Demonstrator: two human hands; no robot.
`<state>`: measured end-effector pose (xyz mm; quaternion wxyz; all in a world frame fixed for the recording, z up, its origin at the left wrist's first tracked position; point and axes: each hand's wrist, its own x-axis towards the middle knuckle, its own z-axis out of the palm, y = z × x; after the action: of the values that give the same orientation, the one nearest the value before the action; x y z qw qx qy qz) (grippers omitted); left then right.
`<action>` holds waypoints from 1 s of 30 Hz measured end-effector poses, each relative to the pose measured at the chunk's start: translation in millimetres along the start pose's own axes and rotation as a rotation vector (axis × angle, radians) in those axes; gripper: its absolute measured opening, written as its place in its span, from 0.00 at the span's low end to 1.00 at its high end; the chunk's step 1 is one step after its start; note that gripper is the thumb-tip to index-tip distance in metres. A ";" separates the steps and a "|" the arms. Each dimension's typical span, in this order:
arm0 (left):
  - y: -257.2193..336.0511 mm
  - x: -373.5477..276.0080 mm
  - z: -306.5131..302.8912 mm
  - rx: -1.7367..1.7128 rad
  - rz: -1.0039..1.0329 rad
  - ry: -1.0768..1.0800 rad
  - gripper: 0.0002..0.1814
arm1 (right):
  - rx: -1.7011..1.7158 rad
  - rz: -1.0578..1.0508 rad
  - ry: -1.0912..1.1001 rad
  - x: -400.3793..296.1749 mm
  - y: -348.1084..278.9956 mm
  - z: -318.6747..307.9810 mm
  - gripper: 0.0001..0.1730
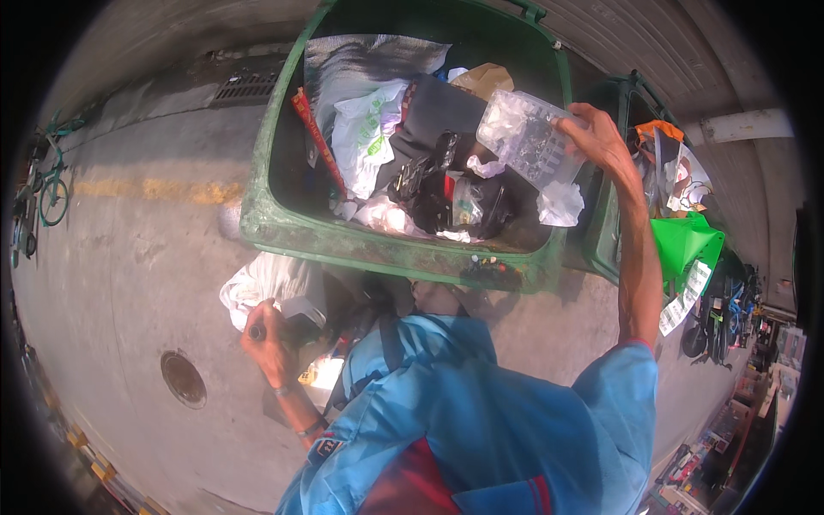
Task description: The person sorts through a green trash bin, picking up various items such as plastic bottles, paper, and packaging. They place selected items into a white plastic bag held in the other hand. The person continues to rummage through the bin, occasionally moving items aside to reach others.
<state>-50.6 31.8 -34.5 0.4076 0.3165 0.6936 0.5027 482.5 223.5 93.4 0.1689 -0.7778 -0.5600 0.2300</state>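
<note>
My right hand (595, 138) grips the edge of a clear plastic container (537, 145) above the right side of a green wheeled bin (386, 254). Crumpled white tissue (559, 205) lies against the container's lower end. Inside the bin are a white plastic bag with green print (364, 138), a silvery insulating sheet (367, 55), black plastic bags (418, 180) and a long red packet (318, 141). At the lower left, my left hand (265, 341) is closed around a dark, round-ended rod or handle (257, 332), beside a white plastic bag (277, 283) outside the bin.
A second green bin (605, 238) with rubbish stands at the right, a bright green bag (685, 248) at its front. On the concrete ground are a round cover (183, 380) and a drain grate (248, 87). A bicycle (53, 193) stands far left. A box (320, 380) sits beside my body.
</note>
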 end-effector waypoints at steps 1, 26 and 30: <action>-0.5 0.2 0.5 -0.006 0.000 -0.007 0.17 | 0.013 0.038 0.004 -0.7 0.7 -3.1 0.43; -3.4 -16.1 27.4 0.008 0.041 -0.061 0.18 | 0.328 -0.017 0.179 112.6 47.4 -56.4 0.31; 0.9 -20.5 30.1 0.016 0.041 -0.033 0.17 | 0.663 -0.056 0.169 115.7 54.4 -73.7 0.31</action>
<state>-14.5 27.9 -33.4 0.4060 0.3422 0.6842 0.4999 596.9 315.8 107.3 0.4645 -0.6812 -0.4598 0.3298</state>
